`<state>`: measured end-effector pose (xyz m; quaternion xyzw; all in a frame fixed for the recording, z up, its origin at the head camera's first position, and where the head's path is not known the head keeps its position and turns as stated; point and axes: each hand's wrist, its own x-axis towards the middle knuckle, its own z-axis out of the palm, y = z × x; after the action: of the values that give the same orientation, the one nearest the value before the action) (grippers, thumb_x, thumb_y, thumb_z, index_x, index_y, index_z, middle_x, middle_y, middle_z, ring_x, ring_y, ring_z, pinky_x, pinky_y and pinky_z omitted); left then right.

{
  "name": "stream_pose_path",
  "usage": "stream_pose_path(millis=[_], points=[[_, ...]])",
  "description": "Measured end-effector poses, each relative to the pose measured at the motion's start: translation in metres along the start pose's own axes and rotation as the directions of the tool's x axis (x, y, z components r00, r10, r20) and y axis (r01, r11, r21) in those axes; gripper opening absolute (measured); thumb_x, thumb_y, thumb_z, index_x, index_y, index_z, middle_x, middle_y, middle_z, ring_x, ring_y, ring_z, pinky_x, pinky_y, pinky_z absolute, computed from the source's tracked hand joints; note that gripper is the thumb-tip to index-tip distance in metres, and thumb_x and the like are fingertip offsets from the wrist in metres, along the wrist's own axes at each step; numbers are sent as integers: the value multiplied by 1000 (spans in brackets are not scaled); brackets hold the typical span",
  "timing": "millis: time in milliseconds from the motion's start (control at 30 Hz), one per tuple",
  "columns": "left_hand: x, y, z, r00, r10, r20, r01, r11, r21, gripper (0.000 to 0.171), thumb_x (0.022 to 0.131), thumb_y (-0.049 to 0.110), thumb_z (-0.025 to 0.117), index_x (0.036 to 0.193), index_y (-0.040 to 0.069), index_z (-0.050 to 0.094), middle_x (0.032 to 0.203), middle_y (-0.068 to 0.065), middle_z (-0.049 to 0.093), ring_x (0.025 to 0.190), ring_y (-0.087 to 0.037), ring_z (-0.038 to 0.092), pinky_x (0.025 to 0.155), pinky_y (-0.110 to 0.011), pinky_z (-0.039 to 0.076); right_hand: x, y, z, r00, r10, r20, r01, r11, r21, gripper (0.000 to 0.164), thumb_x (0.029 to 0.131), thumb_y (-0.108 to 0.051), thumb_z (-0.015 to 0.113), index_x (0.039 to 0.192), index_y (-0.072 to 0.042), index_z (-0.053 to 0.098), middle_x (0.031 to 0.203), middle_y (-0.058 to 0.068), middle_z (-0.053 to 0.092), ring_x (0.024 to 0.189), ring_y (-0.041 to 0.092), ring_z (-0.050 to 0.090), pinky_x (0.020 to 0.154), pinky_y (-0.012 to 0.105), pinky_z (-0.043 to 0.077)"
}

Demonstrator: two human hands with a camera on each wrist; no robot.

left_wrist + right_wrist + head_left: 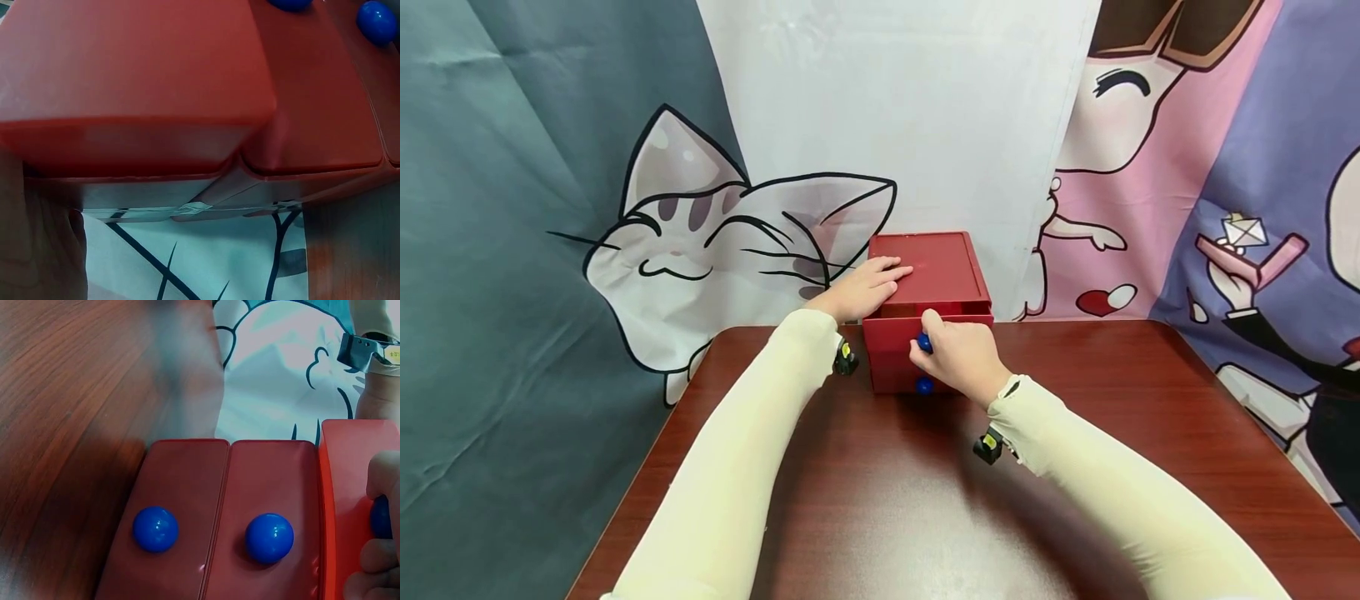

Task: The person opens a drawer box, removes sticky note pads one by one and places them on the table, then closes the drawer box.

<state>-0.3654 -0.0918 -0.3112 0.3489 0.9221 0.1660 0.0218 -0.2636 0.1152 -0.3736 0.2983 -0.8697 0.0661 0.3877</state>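
A small red drawer cabinet (928,267) stands near the back edge of the table, and its top drawer (891,342) is pulled partway out. My right hand (958,354) grips the blue round knob (380,517) of that drawer, thumb and fingers curled about it. On the left side of the cabinet's top rests my left hand (871,287), fingers spread. Two lower drawers show in the right wrist view, a middle one (300,481) and a bottom one (187,475), both flush and each with a blue knob. What the top drawer holds is hidden.
The brown wooden table (925,483) reaches toward me, with its back edge just behind the cabinet. A printed cloth backdrop (910,108) with cartoon figures hangs behind it. Each wrist wears a small black camera, the left one (846,358) close beside the cabinet.
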Motion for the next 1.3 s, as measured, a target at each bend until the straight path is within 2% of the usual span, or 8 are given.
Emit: stream_pose_path(millis=[500,800,1100,1300], points=[[3,-5,4,1000,6,-7,-6,1000,8,51,108,29,31,158,23,37,166,-6,25,154,-25,15,124,-46,15,-7,-5,-3,998,-10,-65,9,1000,-7,34,83,-29,74,78,-11,45,50,-3,43,38,10,41,35,23,34],[2,-4,4,1000,-7,-9,7,1000,11,51,108,30,30,158,24,37,166,-5,24,154,-25,15,124,-46,16,-10,-9,-4,997,-10,-77,9,1000,-18,34,83,-29,75,78,-11,46,50,-3,43,37,11,42,35,24,33],[4,-3,4,1000,10,-15,-10,1000,3,51,108,29,31,158,21,38,166,-7,26,154,-26,16,124,-46,16,-15,-13,-7,993,-24,-117,20,999,-33,36,80,-28,76,75,-11,45,50,-5,39,37,11,42,36,23,27],[3,-2,4,1000,3,-19,-3,1000,5,51,108,29,31,158,21,38,166,-8,26,153,-26,17,124,-46,18,-18,-16,-8,989,-27,-146,21,999,-40,38,78,-28,78,74,-10,45,50,-5,39,37,11,42,36,23,28]])
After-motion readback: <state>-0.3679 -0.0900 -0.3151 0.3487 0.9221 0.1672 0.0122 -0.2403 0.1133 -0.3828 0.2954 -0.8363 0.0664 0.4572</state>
